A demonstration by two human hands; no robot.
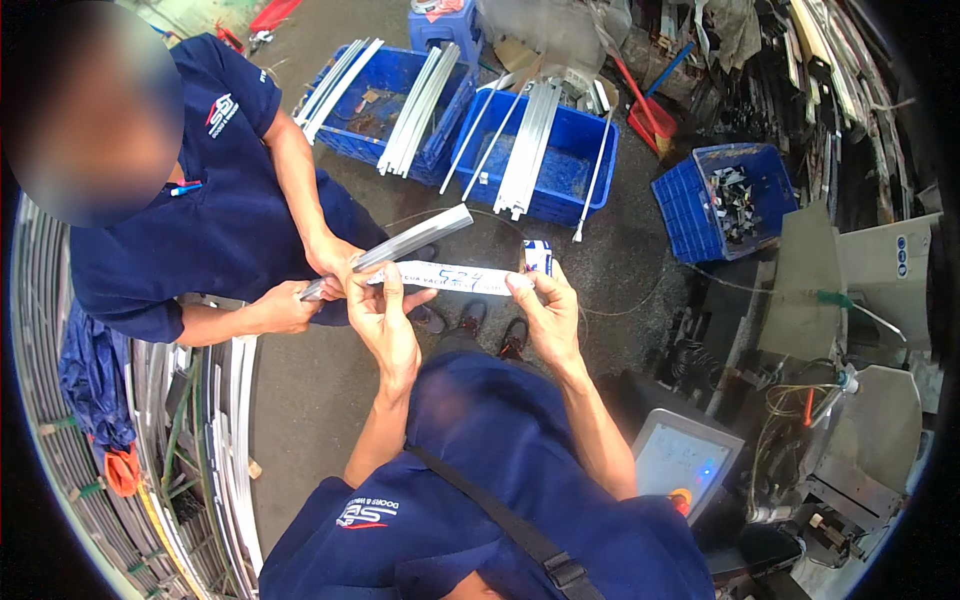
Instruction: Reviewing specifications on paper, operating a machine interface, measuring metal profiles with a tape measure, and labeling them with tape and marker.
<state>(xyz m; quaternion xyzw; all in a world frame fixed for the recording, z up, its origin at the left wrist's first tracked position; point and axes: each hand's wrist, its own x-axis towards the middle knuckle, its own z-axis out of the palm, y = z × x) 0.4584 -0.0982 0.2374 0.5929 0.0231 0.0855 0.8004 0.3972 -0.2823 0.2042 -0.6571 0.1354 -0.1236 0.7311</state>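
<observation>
A long white strip [450,278] with print and blue handwriting is stretched level in front of me. My left hand [385,322] pinches its left end between thumb and fingers. At the other end, my right hand [548,315] grips the strip. A small white and blue packet [537,257] shows just above the right fingers; whether they hold it too is unclear. Close to my left hand, a co-worker's hands [290,305] hold silvery metal profiles [425,232] at a slant, with their far end behind and above the strip.
Two blue crates [570,190] with white profiles laid across them stand ahead. Another blue crate [690,215] of offcuts is to the right. A screen panel [680,460] and machine [865,440] are near my right. Racked long profiles [235,430] lie left.
</observation>
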